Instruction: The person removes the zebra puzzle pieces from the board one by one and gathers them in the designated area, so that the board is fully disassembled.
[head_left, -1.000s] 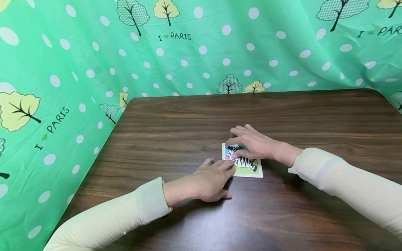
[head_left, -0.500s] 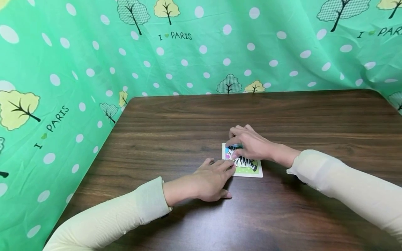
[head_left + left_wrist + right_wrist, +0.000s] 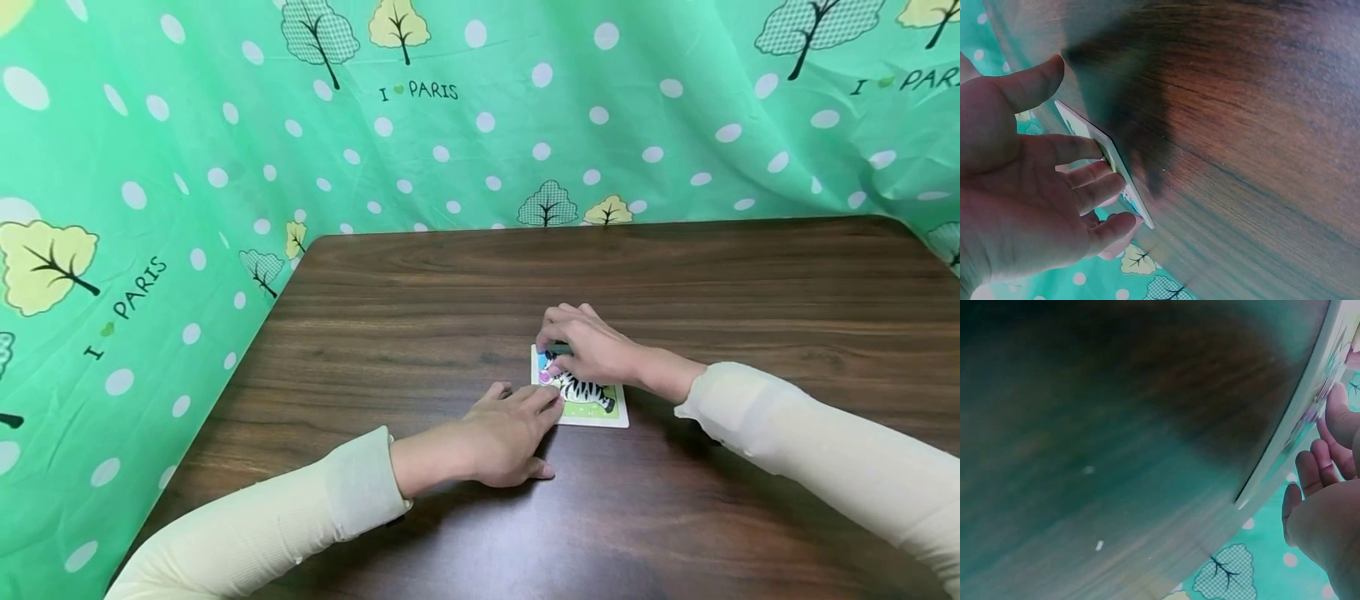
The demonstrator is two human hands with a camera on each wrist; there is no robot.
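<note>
A square board card (image 3: 592,418) with a zebra picture and a white border lies flat on the table. My left hand (image 3: 498,437) reaches in from the left, fingers extended, with its fingertips resting on the card's left part. In the left wrist view these fingers (image 3: 1097,189) meet the card's edge (image 3: 1124,169), and the thumb stands apart. Over the card's far side my right hand (image 3: 592,342) bends its thumb and index finger down around the zebra's head. Whether they pinch a part of the picture is hidden. The right wrist view has that hand (image 3: 1335,487) beside the card (image 3: 1294,419).
The brown wood-grain table (image 3: 405,308) extends around the card on all sides. A green dotted cloth (image 3: 480,167) printed with trees hangs behind the table and along its left side.
My right hand has shifted slightly to the left over the zebra's head, covering it differently. The left hand and the card have hardly moved.
</note>
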